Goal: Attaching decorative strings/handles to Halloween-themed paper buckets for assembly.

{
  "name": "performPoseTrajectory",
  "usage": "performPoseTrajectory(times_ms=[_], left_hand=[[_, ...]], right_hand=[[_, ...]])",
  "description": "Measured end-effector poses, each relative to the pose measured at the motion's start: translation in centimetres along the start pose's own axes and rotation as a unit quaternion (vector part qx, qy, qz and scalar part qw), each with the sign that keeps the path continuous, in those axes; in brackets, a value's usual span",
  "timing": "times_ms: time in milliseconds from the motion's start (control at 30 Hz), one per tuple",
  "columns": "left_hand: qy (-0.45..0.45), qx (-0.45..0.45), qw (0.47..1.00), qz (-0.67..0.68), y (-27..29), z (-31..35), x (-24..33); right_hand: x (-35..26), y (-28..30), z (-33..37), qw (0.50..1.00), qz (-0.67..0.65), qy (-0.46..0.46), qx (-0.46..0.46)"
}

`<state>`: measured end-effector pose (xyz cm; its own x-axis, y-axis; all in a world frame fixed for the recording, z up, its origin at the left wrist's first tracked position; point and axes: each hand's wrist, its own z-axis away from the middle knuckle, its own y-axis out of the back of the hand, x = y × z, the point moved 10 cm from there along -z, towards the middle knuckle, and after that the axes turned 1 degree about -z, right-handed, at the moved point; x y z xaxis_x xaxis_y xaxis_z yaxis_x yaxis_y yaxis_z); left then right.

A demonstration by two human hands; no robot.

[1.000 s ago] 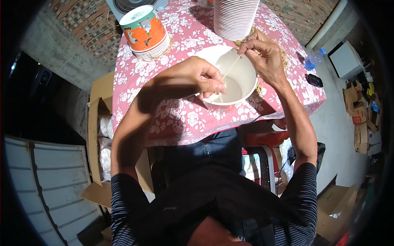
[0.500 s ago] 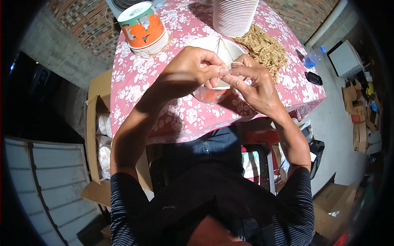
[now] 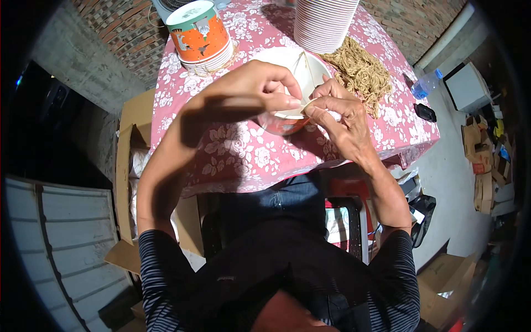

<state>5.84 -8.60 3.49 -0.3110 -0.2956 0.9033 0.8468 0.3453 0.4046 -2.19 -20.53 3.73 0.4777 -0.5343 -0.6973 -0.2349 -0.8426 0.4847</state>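
A round paper bucket (image 3: pixel 283 125), white inside and orange outside, stands on the table right under my hands. A thin tan cord (image 3: pixel 306 62) runs up from its far rim area and down inside. My right hand (image 3: pixel 345 119) pinches a piece of this cord between thumb and forefinger above the near rim. Beside it, my left hand (image 3: pixel 265 88) has its thumb and forefinger brought together at the cord; what lies between those tips is too small to make out. Both hands hang over the bucket's opening.
On the flowered pink tablecloth (image 3: pixel 260 155), a stack of orange and green buckets (image 3: pixel 202 41) stands back left. A tall white stack of buckets (image 3: pixel 325 25) and a heap of tan cords (image 3: pixel 357 72) lie farther right. A plastic bottle (image 3: pixel 426 84) stands near the right edge.
My fingertips have moved slightly apart, the left hand shifting left of the right. The right hand still pinches the cord. The view has shifted slightly.
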Motion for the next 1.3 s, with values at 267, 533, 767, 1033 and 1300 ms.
performPoseTrajectory(times_ms=[267, 533, 767, 1033, 1300], left_hand=[[-0.066, 0.010, 0.958, 0.280, 0.1, 0.3, -1.2], [-0.003, 0.135, 0.983, 0.123, -0.4, 1.1, -1.9], [-0.063, 0.189, 0.980, -0.031, -0.6, 1.5, -0.4], [-0.024, 0.188, 0.979, 0.072, -0.3, 1.3, -1.7], [-0.080, 0.184, 0.968, 0.152, -0.7, 2.0, -1.2]], right_hand=[[-1.9, -1.3, 0.0, 0.992, 0.092, 0.078, -0.021], [-1.5, -1.7, -0.3, 0.993, 0.080, 0.068, -0.056], [-1.9, -1.1, -0.5, 0.997, 0.047, 0.044, -0.037], [-1.3, -0.6, 0.0, 1.000, -0.007, 0.004, 0.011], [0.2, -1.2, -0.3, 0.975, -0.158, -0.151, -0.039]])
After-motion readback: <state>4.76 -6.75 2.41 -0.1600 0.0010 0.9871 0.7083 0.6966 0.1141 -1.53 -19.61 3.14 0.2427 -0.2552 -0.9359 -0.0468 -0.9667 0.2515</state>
